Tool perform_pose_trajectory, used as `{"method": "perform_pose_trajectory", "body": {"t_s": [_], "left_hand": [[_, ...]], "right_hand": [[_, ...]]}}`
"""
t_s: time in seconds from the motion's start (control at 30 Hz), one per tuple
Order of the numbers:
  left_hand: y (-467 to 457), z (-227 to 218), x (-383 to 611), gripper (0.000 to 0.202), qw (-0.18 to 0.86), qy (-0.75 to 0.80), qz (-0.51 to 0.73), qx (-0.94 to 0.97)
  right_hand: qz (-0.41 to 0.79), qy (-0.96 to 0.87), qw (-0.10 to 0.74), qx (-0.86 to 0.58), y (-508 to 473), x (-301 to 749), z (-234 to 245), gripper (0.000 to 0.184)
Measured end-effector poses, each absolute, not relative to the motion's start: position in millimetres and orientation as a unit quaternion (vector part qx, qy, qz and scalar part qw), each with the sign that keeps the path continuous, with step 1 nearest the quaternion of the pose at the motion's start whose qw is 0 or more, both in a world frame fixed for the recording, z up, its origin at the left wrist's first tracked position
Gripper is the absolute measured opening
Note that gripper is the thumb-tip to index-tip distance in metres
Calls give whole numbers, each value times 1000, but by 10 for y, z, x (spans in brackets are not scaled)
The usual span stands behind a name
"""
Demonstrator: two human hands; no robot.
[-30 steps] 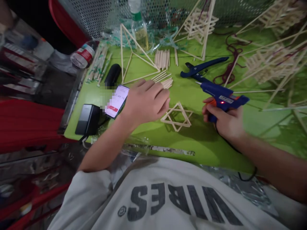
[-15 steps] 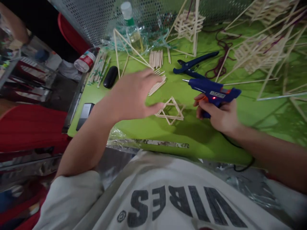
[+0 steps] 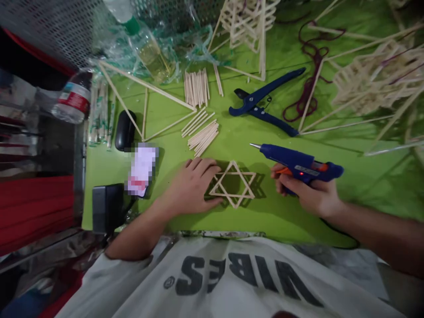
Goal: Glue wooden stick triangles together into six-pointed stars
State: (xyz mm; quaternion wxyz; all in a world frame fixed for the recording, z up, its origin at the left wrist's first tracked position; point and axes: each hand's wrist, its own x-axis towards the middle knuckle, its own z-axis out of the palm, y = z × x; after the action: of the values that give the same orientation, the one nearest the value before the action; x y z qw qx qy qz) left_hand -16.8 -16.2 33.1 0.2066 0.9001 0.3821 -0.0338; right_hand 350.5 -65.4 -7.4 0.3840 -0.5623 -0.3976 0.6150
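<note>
My right hand (image 3: 311,194) is closed round the handle of a blue hot glue gun (image 3: 288,163), a finger at its orange trigger. The gun's red light is on and its metal nozzle points left, above the table. In front of me a six-pointed star (image 3: 245,187) of thin wooden sticks lies on the green table. My left hand (image 3: 192,185) rests at the star's left side, thumb and fingers apart around its left points; whether it presses on the sticks I cannot tell. Just beyond lie loose piles of short sticks (image 3: 203,137).
Dark blue cutters (image 3: 261,104) lie open behind the glue gun, near dark red yarn (image 3: 309,84). Stick frames with layered stars (image 3: 367,84) stand at the right. On the left are a phone (image 3: 142,170), a black case (image 3: 126,130), a black box (image 3: 106,207) and a bottle (image 3: 73,97).
My left hand has come down and back from above the stick pile to the star's left side. The view has shifted, bringing the phone into sight. My right hand still grips the glue gun.
</note>
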Motion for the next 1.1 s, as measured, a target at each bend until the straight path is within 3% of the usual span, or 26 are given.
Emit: {"method": "perform_pose_trajectory", "body": {"t_s": [0.17, 0.27, 0.57, 0.97, 1.1], "left_hand": [[-268, 317, -261, 100, 160, 400, 11, 902], [-350, 421, -271, 101, 115, 411, 13, 904], [-454, 588, -1, 63, 161, 401, -50, 901], [-488, 492, -34, 50, 130, 411, 18, 902], [-521, 480, -46, 34, 113, 378, 44, 918]], "right_hand": [[587, -415, 399, -569, -682, 3480, -75, 55], [542, -442, 426, -574, -656, 3401, -70, 47], [516, -484, 418, -570, -638, 3338, -58, 50], [533, -475, 416, -563, -671, 3344, -30, 46], [534, -493, 397, -560, -693, 3350, -21, 42]]}}
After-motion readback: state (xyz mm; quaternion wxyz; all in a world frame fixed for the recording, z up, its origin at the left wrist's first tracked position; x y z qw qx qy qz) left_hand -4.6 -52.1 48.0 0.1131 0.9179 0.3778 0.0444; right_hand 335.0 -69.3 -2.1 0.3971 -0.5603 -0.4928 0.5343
